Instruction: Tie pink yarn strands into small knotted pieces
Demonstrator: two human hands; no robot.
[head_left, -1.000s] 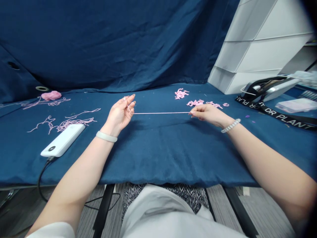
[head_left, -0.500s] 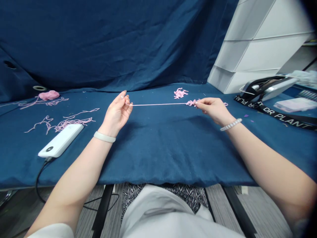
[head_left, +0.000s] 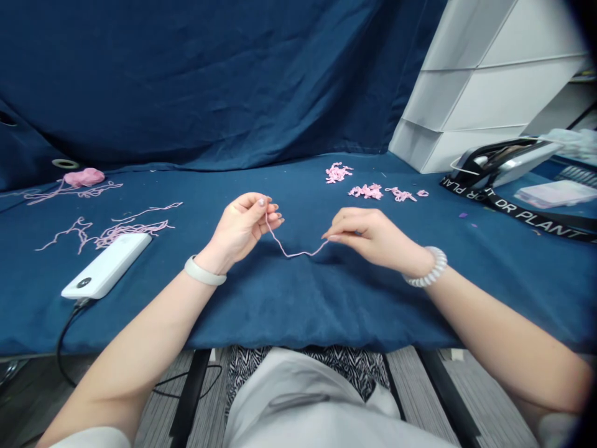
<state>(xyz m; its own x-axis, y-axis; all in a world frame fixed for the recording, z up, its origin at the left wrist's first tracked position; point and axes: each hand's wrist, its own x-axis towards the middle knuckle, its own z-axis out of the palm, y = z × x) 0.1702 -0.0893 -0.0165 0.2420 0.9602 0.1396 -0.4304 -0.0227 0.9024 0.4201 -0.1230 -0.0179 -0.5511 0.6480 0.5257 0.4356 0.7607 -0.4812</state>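
1. The left hand [head_left: 243,227] curls inward, its thumb and fingertips pressed together in a pinch on one end of a strand of pink yarn [head_left: 293,254].
2. The right hand [head_left: 370,238] pinches the other end between thumb and forefinger, with its other fingers loosely bent.
3. The strand sags between the hands in a slack, shallow curve above the middle of the blue cloth-covered table [head_left: 373,311]. Whether its lowest point touches the cloth cannot be told.
4. For yarn this thin, a light fingertip pinch looks best: it should give control without crushing the fibres, and even tension from both hands would help prevent slipping.
5. A pale band [head_left: 204,271] circles the left wrist, and a coiled white bracelet [head_left: 426,269] circles the right.
6. Toward the table's left end lie a white power bank [head_left: 106,266], loose pink yarn lengths [head_left: 124,235], and a pink yarn clump [head_left: 84,177] near the far edge.
7. Toward the right end lie pink yarn snippets [head_left: 366,191] and a black lanyard [head_left: 522,214] printed "DR PLANT".
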